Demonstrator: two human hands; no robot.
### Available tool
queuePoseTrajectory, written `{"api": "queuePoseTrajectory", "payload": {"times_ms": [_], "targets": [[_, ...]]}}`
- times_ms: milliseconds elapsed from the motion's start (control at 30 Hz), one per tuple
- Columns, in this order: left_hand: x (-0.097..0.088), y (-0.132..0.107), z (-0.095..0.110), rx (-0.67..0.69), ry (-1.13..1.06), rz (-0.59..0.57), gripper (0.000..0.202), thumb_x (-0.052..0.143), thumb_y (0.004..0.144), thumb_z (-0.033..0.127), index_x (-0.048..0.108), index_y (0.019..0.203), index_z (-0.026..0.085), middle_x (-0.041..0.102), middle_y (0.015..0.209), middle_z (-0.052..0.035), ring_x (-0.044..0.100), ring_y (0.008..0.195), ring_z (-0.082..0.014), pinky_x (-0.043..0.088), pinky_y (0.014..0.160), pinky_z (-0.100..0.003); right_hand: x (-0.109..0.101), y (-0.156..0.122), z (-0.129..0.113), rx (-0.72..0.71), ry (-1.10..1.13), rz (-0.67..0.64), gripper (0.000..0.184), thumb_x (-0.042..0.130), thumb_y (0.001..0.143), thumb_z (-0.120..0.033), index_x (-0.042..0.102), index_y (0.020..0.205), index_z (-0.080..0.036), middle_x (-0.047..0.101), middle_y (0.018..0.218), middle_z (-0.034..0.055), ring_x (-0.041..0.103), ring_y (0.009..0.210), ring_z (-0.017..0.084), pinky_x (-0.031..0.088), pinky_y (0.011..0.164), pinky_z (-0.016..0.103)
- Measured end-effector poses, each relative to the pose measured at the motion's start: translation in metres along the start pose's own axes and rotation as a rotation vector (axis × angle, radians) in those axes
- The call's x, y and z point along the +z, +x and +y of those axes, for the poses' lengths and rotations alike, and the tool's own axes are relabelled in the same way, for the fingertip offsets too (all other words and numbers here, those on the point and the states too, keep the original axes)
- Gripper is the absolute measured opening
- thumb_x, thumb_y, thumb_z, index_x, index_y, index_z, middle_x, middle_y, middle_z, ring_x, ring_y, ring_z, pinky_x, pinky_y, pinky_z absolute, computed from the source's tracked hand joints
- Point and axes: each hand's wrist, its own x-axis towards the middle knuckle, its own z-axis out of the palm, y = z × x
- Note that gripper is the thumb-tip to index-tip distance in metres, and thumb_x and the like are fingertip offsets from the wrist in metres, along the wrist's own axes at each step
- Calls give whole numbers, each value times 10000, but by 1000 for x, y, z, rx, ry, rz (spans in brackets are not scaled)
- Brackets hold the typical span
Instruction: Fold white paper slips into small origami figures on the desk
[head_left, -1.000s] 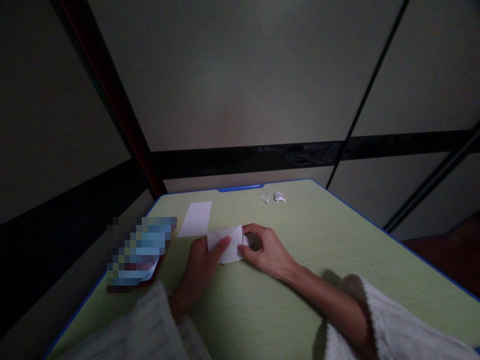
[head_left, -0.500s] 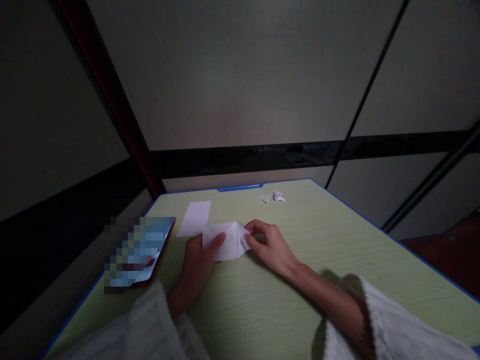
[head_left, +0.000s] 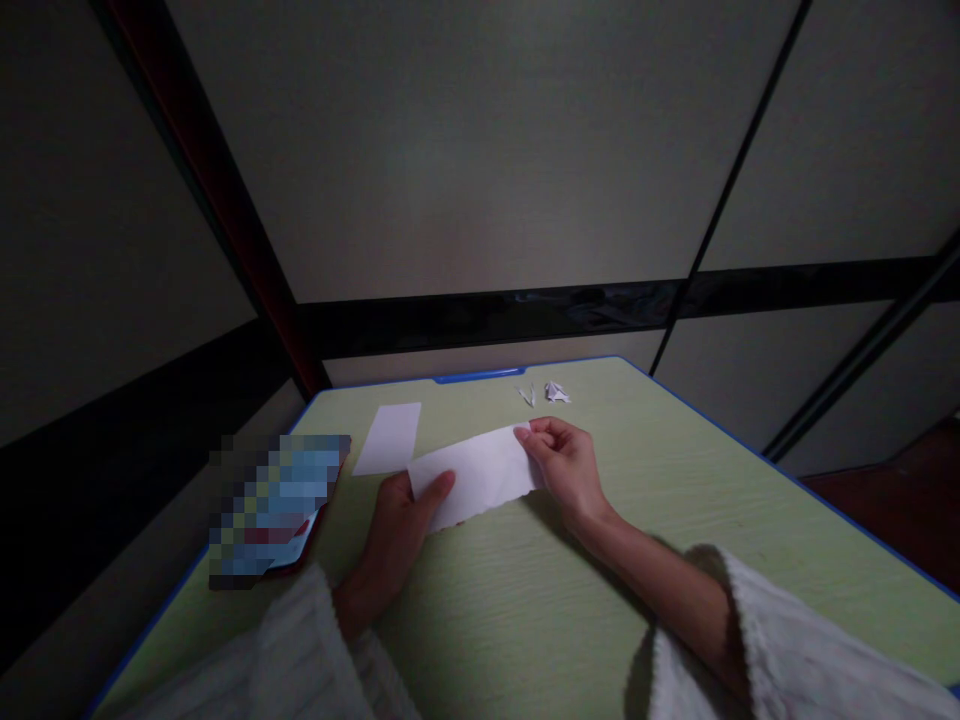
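Observation:
A white strip of paper [head_left: 480,475] is stretched out between my two hands above the table, its lower edge ragged. My left hand [head_left: 405,520] pinches the left end, thumb on top and the other fingers mostly hidden beneath. At the other end, my right hand [head_left: 566,465] grips the paper between thumb and curled fingers. Beyond my left hand lies a flat white sheet of paper [head_left: 388,438]. Farther back are a small folded paper piece [head_left: 556,392] and some thin paper scraps [head_left: 528,395].
The light green table [head_left: 675,480] has a blue rim with a blue raised piece [head_left: 480,376] at its far edge. A tablet-like device [head_left: 300,510] with a blurred screen lies on the left. Cabinet panels [head_left: 487,150] stand right behind the table.
The paper's right part, folded in before, is now opened out flat into a long strip. My right hand has moved right and away from me with that end; my left hand stays nearly still.

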Motion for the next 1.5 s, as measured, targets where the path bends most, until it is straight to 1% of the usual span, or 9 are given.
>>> {"api": "queuePoseTrajectory", "payload": {"times_ms": [167,367,500,567,833,1067,1200,1367,1500], "targets": [[1,3,-9,-13,-33,-166,160,600,562,257,621,611,107,619,545,-13,540,548,-167,393,520,-254,-4,4,-2,45,34,55,210,585,567,-318,485,599,-136,455,410,-45,363,329,56,251,332,183],[-4,5,-8,-82,56,-335,119,633,498,188,622,582,104,600,495,5,517,479,-143,353,435,-210,-5,3,-3,-8,44,-14,232,584,587,-347,481,623,-142,436,407,-59,342,321,52,240,322,177],[-7,1,1,-151,-119,-691,228,636,502,162,631,726,119,639,620,-24,567,580,-166,398,531,-235,-6,-1,-6,-125,-64,-231,190,578,614,-307,495,612,-137,393,416,-69,318,348,37,213,339,164],[-7,-1,2,-155,-222,-757,274,616,551,177,613,819,125,648,694,-50,579,616,-169,408,572,-249,-5,-5,-7,-153,-115,-365,168,570,629,-287,505,617,-133,400,435,-64,332,371,37,225,353,162],[2,-3,-10,-127,-117,-427,47,608,574,152,585,560,113,597,493,14,509,433,-84,342,422,-167,3,-16,-6,-148,-194,-463,154,565,642,-278,530,633,-128,477,514,-33,379,427,44,265,392,164],[1,-1,-4,-89,-162,-163,164,647,498,169,615,650,118,630,545,5,542,475,-120,379,441,-197,2,-5,2,23,-52,-513,210,632,557,-287,509,573,-118,488,488,-40,407,400,47,296,390,172],[0,2,-6,-115,-163,-117,243,636,504,165,621,743,120,622,502,4,530,432,-128,378,414,-211,4,-6,4,114,14,-498,200,627,555,-283,518,557,-116,486,440,-43,400,362,51,291,366,178],[-2,3,-5,73,-187,-143,76,599,517,116,651,560,152,653,801,-29,565,733,-160,413,596,-210,4,-6,3,79,69,-422,80,610,545,-156,579,606,-113,509,457,-43,408,396,43,288,402,173],[-1,-2,0,65,-181,-129,101,553,555,143,646,520,163,659,753,-33,556,669,-154,401,543,-215,3,-6,-2,10,84,-398,61,567,544,-87,605,580,-118,552,502,-24,450,443,54,324,450,184]]}}
